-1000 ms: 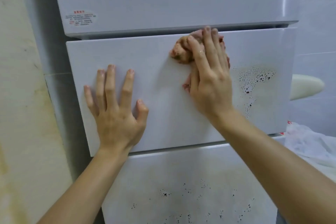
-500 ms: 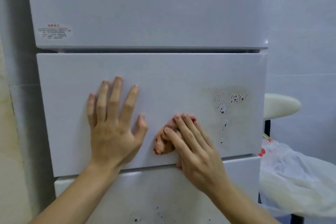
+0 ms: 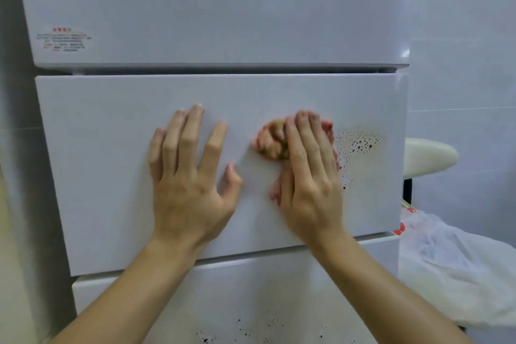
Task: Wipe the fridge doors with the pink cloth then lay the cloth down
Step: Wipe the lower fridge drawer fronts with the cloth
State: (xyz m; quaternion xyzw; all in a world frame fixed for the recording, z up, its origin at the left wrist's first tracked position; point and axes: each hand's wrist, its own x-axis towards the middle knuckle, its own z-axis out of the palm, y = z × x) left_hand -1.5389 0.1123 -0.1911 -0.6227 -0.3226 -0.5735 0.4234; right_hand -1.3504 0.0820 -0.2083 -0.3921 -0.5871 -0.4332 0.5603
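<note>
Pressing the pink cloth [image 3: 272,142] against the middle fridge door [image 3: 111,148], the right hand [image 3: 310,176] lies over the bunched fabric with its fingers close together and nearly straight. Its thumb is hidden in the head view, so a hook round the cloth cannot be ruled out. The cloth shows past the fingertips and along the hand's left edge. The left hand [image 3: 190,176] rests just left of it, fingers spread flat on the same door and holding nothing.

What matters next is the dark speckled patch [image 3: 360,145]. It lies immediately right of the right hand, level with the fingers and trailing down beside the knuckles, with its near edge at the cloth's right side. The right hand is clearly the nearer one, so a short sideways stroke to the right looks like the likely move. More specks [image 3: 245,329] dot the lower door [image 3: 279,282], unwiped.
</note>
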